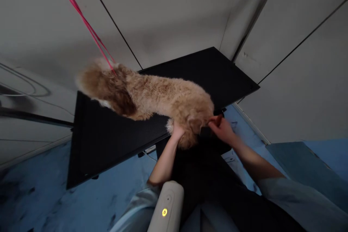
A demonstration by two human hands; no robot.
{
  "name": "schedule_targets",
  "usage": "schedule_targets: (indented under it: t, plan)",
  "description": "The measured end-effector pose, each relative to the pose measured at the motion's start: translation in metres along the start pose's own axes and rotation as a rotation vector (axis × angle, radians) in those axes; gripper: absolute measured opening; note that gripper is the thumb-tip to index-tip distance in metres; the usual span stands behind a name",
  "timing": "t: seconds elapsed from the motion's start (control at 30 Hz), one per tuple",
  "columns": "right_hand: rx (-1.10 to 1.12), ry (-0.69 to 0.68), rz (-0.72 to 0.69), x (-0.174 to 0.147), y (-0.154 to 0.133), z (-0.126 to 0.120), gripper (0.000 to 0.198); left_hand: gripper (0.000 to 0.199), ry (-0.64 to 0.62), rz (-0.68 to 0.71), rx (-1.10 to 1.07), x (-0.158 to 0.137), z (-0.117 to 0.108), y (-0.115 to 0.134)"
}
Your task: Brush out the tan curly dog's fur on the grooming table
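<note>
A curly tan dog (163, 94) stands on a black ribbed-top table (108, 141), its blurred head end at the left and its rump towards me. My left hand (178, 131) is at the dog's hind leg (188, 140), which sticks out past the table's near edge. Fur hides most of its fingers, which appear closed round the leg. Beside the rump, my right hand (221, 128) is closed in a pinch, touching the fur. A small reddish-brown thing (219, 119) shows at its fingers, too dark to name.
A pink loop leash (81, 14) runs from the upper left down to the dog's neck. Pale wall panels (168, 14) stand behind the table. A white device with a yellow light (168, 203) is close below me. The floor (122, 185) is blue with dark marks.
</note>
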State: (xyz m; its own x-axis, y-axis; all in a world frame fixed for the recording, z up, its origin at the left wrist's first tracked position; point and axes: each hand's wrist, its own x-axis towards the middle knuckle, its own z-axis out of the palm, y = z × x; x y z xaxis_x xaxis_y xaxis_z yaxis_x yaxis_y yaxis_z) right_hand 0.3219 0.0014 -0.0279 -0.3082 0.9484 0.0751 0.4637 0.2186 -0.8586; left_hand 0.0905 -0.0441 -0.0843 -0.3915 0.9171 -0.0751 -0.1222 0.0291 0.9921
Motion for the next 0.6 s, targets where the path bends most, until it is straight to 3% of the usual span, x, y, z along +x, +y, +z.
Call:
schedule_targets:
  t: [0.07, 0.17, 0.27, 0.43, 0.5, 0.57, 0.6]
  plan:
    - [-0.061, -0.113, 0.018, -0.014, -0.015, 0.033, 0.012, 0.044, -0.030, 0.041, 0.029, 0.005, -0.004, 0.000]
    - [-0.120, -0.030, 0.101, -0.005, -0.033, 0.066, 0.012, 0.037, -0.058, 0.053, 0.082, 0.014, -0.012, -0.004]
    - [-0.202, 0.111, 0.132, 0.018, -0.041, 0.080, 0.019, 0.033, -0.058, 0.026, 0.101, 0.020, -0.020, -0.008]
    - [-0.140, 0.083, 0.082, 0.030, -0.041, 0.083, 0.027, 0.026, -0.170, 0.009, 0.103, 0.016, -0.035, 0.005]
    - [-0.079, 0.047, 0.054, 0.028, -0.040, 0.081, 0.028, 0.034, -0.053, 0.100, 0.152, 0.009, -0.040, 0.018]
    - [-0.045, -0.012, 0.020, 0.025, -0.041, 0.080, 0.028, 0.037, 0.151, 0.268, 0.234, 0.001, -0.040, 0.031]
    - [-0.042, -0.037, 0.007, 0.023, -0.041, 0.080, 0.028, 0.033, 0.173, 0.337, 0.276, -0.001, -0.038, 0.038]
